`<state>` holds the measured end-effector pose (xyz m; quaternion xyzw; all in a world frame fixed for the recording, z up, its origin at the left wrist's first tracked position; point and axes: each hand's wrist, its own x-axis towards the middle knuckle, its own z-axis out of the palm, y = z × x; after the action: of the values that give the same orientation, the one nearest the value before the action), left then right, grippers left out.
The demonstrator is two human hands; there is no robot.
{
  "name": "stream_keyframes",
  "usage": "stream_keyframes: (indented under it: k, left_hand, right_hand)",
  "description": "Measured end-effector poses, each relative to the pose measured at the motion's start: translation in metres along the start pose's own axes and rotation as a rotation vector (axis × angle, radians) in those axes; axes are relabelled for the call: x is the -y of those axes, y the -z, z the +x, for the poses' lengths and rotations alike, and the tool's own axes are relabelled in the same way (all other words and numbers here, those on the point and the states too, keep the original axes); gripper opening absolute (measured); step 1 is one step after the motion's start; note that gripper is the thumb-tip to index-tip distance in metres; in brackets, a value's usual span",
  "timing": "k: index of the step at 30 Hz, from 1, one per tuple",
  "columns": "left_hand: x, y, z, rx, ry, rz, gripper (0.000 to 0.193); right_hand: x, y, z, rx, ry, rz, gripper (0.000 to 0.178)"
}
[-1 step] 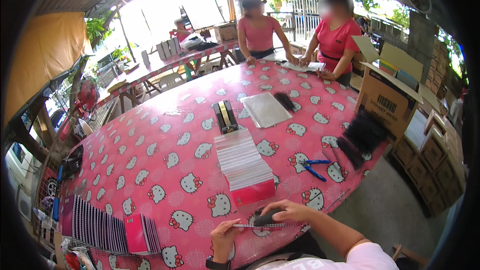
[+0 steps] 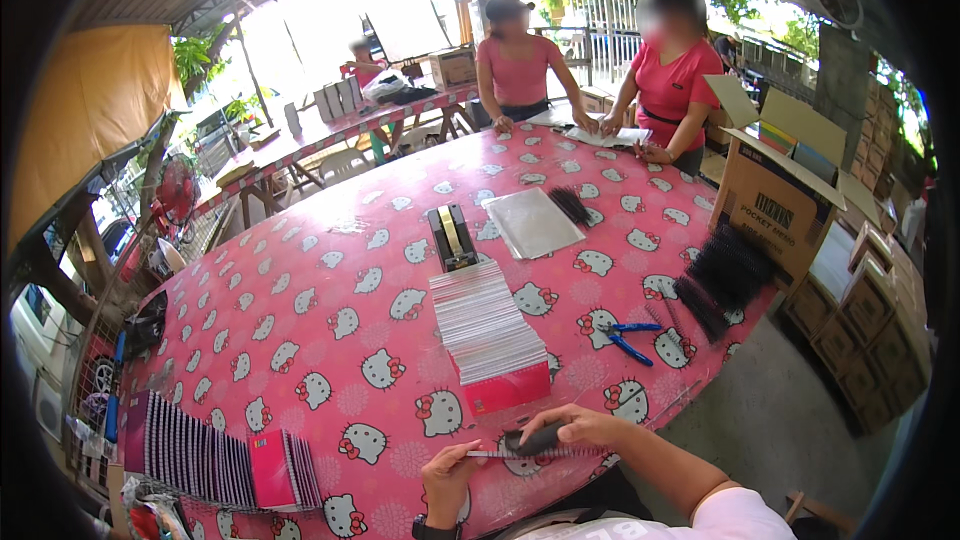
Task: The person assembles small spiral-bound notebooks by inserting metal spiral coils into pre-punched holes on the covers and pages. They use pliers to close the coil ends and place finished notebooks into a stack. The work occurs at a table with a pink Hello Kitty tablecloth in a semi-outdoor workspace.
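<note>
Near the table's front edge, my left hand (image 2: 449, 483) pinches the left end of a thin pink notebook (image 2: 487, 455), seen nearly edge-on. A spiral coil runs along its upper edge toward the right. My right hand (image 2: 585, 427) is closed round a dark grey, rounded hand tool (image 2: 541, 439), which lies against the coiled edge; its working end is hard to make out. Just beyond my hands stands a long row of unbound pink-covered paper sets (image 2: 488, 325). To the left lie spiral-bound notebooks (image 2: 200, 452), several with dark covers and a few pink.
Blue-handled pliers (image 2: 630, 340) and a heap of black plastic coils (image 2: 725, 280) lie at right. Farther back are a tape dispenser (image 2: 453, 237) and clear plastic sheets (image 2: 532, 223). An open carton (image 2: 770, 205) stands beyond the right edge. Two people in pink work across the table.
The notebook has tipped slightly, so less of its pink cover shows. The dark tool and my right hand have shifted very slightly.
</note>
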<state>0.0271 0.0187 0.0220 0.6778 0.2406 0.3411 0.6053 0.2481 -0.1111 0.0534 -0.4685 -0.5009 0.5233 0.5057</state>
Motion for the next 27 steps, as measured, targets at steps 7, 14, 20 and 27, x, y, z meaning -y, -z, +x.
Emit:
stream_keyframes:
  k: [7,14,20,27]
  left_hand:
    - [0.001,-0.002,-0.002,0.000,-0.016,0.045,0.039]
    - [-0.002,-0.004,0.004,0.011,-0.009,0.035,0.035]
    - [-0.004,0.000,0.002,0.032,0.048,0.031,0.032]
    - [-0.020,-0.005,0.009,0.074,0.002,0.042,0.029]
  right_hand:
    - [0.008,-0.002,0.003,-0.005,-0.062,0.007,0.043]
    - [0.001,-0.007,0.008,0.041,0.075,0.086,0.049]
    - [0.012,0.012,-0.004,-0.276,0.211,-0.407,0.051]
    - [-0.013,0.087,-0.041,-1.009,-0.058,-1.236,0.063]
